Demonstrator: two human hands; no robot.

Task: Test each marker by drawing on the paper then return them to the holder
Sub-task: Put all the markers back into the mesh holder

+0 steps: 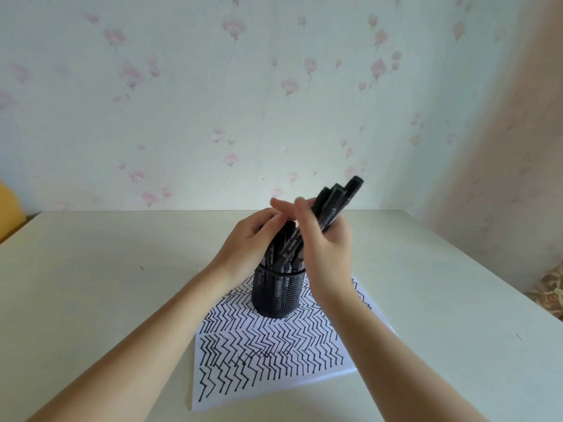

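Returning markers [335, 205] | bunch is gripped in right hand [324, 239], tilted up-right above holder [277, 292] | left hand [248, 242] is curled over holder's markers.

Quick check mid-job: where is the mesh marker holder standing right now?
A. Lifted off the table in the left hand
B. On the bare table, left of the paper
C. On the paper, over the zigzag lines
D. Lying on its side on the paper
C: the black mesh holder stands upright on the paper, with zigzag lines around its base, while the left hand and right hand handle the markers above it.
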